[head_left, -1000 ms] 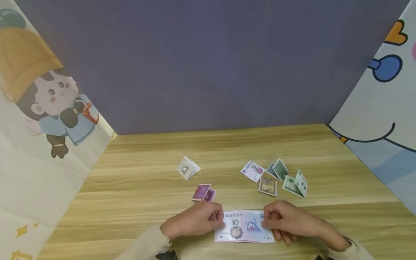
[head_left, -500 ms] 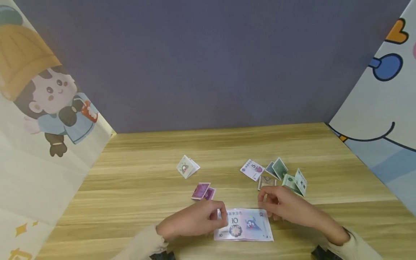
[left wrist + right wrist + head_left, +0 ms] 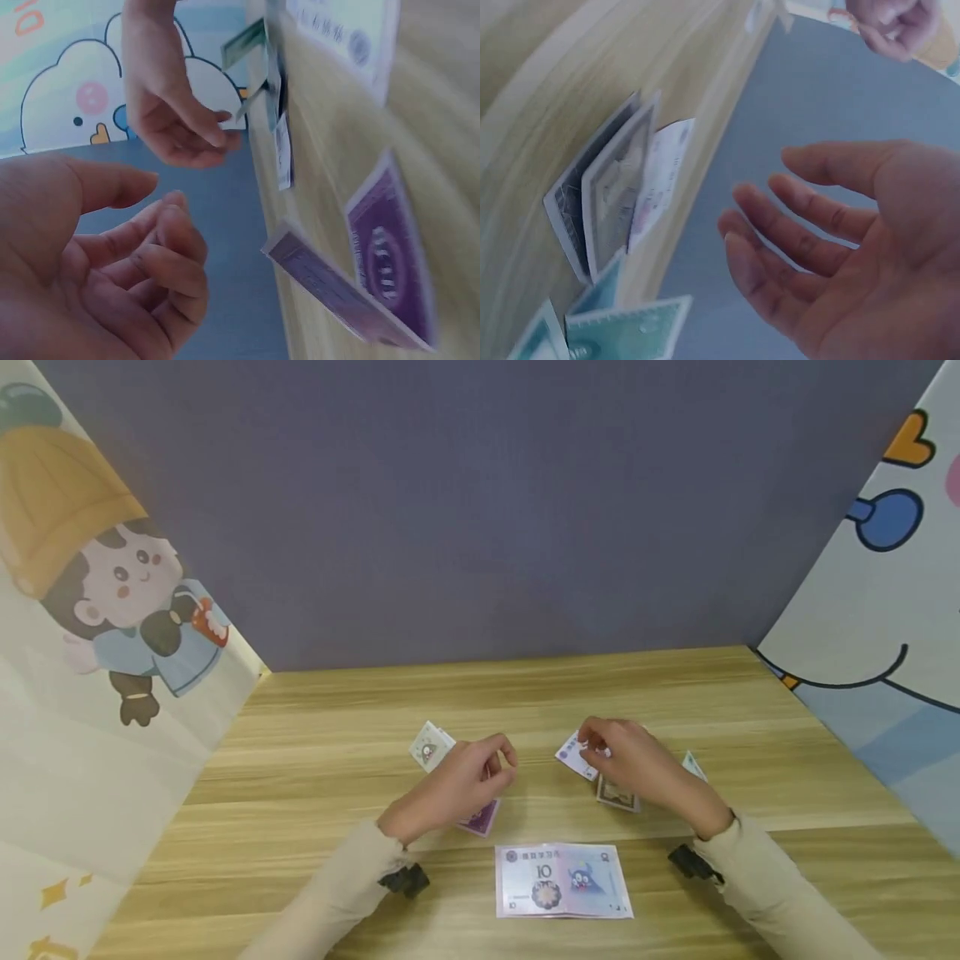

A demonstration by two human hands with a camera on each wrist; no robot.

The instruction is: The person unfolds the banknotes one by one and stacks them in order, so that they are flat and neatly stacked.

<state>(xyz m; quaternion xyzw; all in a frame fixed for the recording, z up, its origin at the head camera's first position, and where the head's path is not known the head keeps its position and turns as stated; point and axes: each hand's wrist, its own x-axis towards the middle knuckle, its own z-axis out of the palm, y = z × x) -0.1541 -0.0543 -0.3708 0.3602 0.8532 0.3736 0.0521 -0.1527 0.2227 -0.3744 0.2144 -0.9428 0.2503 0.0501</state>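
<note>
The play banknote marked 10 [image 3: 564,881] lies unfolded on the table, nearer the person than both hands. My left hand [image 3: 468,781] hovers over the folded purple note [image 3: 482,820], hiding part of it; its loosely curled fingers hold nothing. In the left wrist view that purple note [image 3: 390,247] stands half open like a tent. Raised above the table, my right hand [image 3: 637,760] overlaps the note marked 5 [image 3: 572,758] in the head view, fingers relaxed and holding nothing. Below the right hand stands a folded brown note [image 3: 618,795]; green notes [image 3: 630,330] are mostly hidden from the head camera.
A folded pale note [image 3: 429,747] stands behind the left hand. The wood-grain table [image 3: 315,710] ends at a dark grey panel [image 3: 480,510] at the back. Side panels with cartoon prints flank it on the left [image 3: 90,760] and right [image 3: 840,610].
Both hands have let go of the 10 note, which stays flat on the table. The right hand lifted off first; now both have moved away from the person, over the smaller folded notes.
</note>
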